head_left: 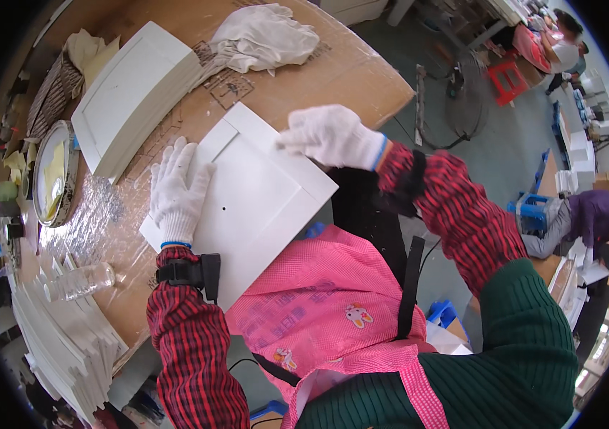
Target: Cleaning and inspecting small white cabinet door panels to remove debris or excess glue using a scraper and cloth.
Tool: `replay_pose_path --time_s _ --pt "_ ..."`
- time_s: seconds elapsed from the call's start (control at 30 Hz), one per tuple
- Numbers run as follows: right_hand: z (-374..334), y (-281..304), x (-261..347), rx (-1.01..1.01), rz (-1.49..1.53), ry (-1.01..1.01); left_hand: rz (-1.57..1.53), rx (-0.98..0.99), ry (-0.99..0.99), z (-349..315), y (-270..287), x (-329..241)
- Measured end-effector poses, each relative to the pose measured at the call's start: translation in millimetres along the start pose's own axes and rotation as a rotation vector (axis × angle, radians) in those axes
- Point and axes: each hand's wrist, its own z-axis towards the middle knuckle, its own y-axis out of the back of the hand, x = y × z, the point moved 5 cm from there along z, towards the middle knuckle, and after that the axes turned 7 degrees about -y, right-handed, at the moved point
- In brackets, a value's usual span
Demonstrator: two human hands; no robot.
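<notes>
A white framed panel (254, 189), like a cabinet door with a recessed middle and one small dark hole, lies slanted across the table's near edge. My left hand (179, 191), in a white knit glove, rests flat on the panel's left side with its fingers stretched out. Over the panel's right frame edge is my right hand (334, 136), also gloved, its fingers curled and pressed together. Whatever they pinch, if anything, is hidden and slightly blurred. Both forearms wear red-and-black checked sleeves with black straps.
A stack of similar white panels (144, 89) stands on the cardboard-covered table (362, 86), beside a crumpled white cloth (265, 36). To the left are a round tub (54, 171), a clear plastic bottle (79, 281) and more panels (68, 343). Other people (594, 222) sit at the right.
</notes>
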Motion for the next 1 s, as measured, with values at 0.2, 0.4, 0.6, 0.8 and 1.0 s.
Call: replay_pose_path --time_s 0.2,0.4,0.6,0.8,1.0 --pt "117.4 -15.4 -41.3 -0.139 -0.108 0.086 -0.003 0.006 0.02 0.6 5.3 -9.1" --pt "120.8 -25.8 -27.0 -0.072 -0.196 0.249 -0.014 0.003 0.026 2.2 3.9 -7.0" --pt "31.2 -6.4 -2.5 -0.119 -0.119 0.394 -0.013 -0.002 0.006 8.8 -0.8 -5.7" --pt "-121.1 6.1 51.7 0.355 -0.124 0.305 -0.022 0.008 0.041 2.2 -3.1 -0.9" --pt "-226.9 -24.3 79.1 0.082 0.425 -0.273 -0.004 0.001 0.029 6.1 -4.9 1.9"
